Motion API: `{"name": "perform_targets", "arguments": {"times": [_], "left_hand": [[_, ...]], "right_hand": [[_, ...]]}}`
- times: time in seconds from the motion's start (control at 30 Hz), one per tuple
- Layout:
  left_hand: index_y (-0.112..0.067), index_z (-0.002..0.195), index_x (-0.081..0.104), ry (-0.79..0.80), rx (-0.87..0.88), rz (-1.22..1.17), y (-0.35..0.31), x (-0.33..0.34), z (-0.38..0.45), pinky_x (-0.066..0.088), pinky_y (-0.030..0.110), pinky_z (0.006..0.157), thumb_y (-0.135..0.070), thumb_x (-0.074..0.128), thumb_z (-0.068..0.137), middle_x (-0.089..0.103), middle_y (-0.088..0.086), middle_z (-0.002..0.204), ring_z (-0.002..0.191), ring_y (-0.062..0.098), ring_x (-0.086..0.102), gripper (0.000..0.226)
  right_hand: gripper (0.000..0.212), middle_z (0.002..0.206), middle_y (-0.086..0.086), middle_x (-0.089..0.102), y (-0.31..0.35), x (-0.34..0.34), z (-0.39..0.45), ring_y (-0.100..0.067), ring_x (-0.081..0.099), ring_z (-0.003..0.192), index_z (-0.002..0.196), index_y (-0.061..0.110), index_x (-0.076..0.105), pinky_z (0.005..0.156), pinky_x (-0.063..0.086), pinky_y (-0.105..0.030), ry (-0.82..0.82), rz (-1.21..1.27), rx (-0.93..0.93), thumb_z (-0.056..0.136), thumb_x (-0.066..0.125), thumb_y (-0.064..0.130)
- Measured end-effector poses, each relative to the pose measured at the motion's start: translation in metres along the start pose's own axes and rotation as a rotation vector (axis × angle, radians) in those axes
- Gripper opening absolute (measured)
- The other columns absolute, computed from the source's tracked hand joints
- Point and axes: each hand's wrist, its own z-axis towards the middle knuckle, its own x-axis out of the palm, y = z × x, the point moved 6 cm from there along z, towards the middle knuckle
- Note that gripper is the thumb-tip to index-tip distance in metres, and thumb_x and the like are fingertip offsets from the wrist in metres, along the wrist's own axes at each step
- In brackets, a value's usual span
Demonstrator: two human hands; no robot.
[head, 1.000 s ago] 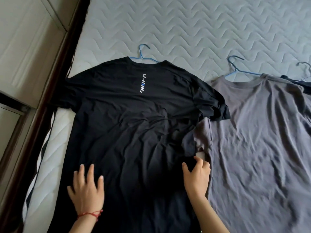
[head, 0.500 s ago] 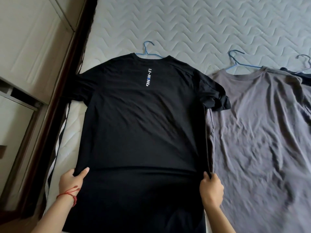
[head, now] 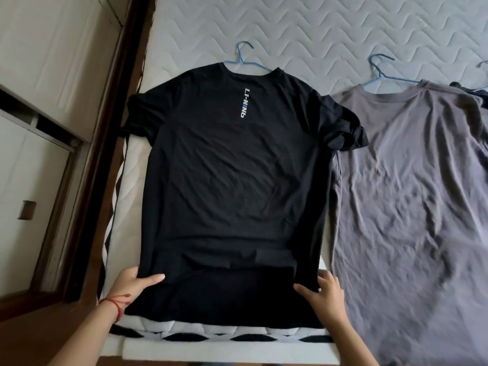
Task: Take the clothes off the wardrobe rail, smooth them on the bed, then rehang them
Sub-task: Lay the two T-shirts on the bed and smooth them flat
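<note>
Pinching black T-shirt [head: 232, 165] hem (both hands)

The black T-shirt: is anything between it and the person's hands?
No. Both hands already grip the black T-shirt at its lower side edges: left hand, right hand. Nothing visible lies between.

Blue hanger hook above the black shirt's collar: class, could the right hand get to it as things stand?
Probably yes: the hook lies bare on the mattress, but the right hand first must release the black shirt.
</note>
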Motion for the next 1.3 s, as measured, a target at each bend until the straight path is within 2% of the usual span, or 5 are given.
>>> {"name": "perform_targets", "arguments": {"times": [0.33, 0.53, 0.8, 0.9, 1.3], "left_hand": [[-0.007, 0.110, 0.064, 0.078, -0.140, 0.068, 0.043, 0.013, -0.021, 0.046, 0.030, 0.081, -0.034, 0.070, 0.078, 0.066, 0.008, 0.099, 0.095, 0.026, 0.059, 0.043], [0.010, 0.085, 0.060, 0.001, -0.237, 0.014, 0.068, 0.018, -0.040, 0.039, 0.010, 0.030, -0.005, 0.068, 0.079, 0.057, 0.009, 0.069, 0.048, 0.017, 0.058, 0.018], [0.009, 0.116, 0.046, -0.015, -0.403, 0.119, 0.100, 0.006, -0.031, 0.057, 0.033, 0.057, -0.016, 0.077, 0.071, 0.056, 0.023, 0.107, 0.072, 0.032, 0.062, 0.060], [0.003, 0.126, 0.043, -0.174, -0.254, 0.365, 0.073, 0.001, -0.031, 0.046, 0.046, 0.091, -0.021, 0.077, 0.071, 0.053, 0.026, 0.125, 0.110, 0.043, 0.053, 0.069], [-0.004, 0.121, 0.056, -0.313, 0.665, 0.708, -0.105, 0.080, 0.009, 0.050, 0.051, 0.087, -0.018, 0.074, 0.072, 0.054, 0.020, 0.129, 0.120, 0.039, 0.051, 0.053]], "right_hand": [[0.019, 0.065, 0.001, 0.070, -0.036, 0.009, -0.026, -0.012, 0.069, 0.057, 0.087, 0.009, 0.067, 0.049, 0.051, -0.024, 0.246, 0.403, 0.297, 0.077, 0.074, 0.024], [0.007, 0.067, -0.004, 0.068, -0.056, 0.015, -0.040, -0.010, 0.067, 0.052, 0.083, 0.002, 0.065, 0.047, 0.052, -0.018, 0.258, 0.356, 0.299, 0.086, 0.062, 0.008], [0.018, 0.085, -0.008, 0.063, -0.067, 0.002, -0.036, -0.028, 0.061, 0.083, 0.088, 0.009, 0.058, 0.067, 0.046, -0.030, 0.244, -0.210, 0.347, 0.085, 0.062, 0.026], [0.030, 0.092, -0.009, 0.056, -0.044, -0.018, -0.033, -0.032, 0.058, 0.089, 0.095, 0.008, 0.051, 0.066, 0.041, -0.032, 0.069, -0.405, 0.325, 0.087, 0.057, 0.036], [0.037, 0.137, -0.010, 0.050, 0.115, -0.015, 0.077, -0.029, 0.042, 0.131, 0.122, 0.009, 0.056, 0.103, 0.036, -0.043, -0.312, -0.356, -0.392, 0.089, 0.056, 0.025]]}}
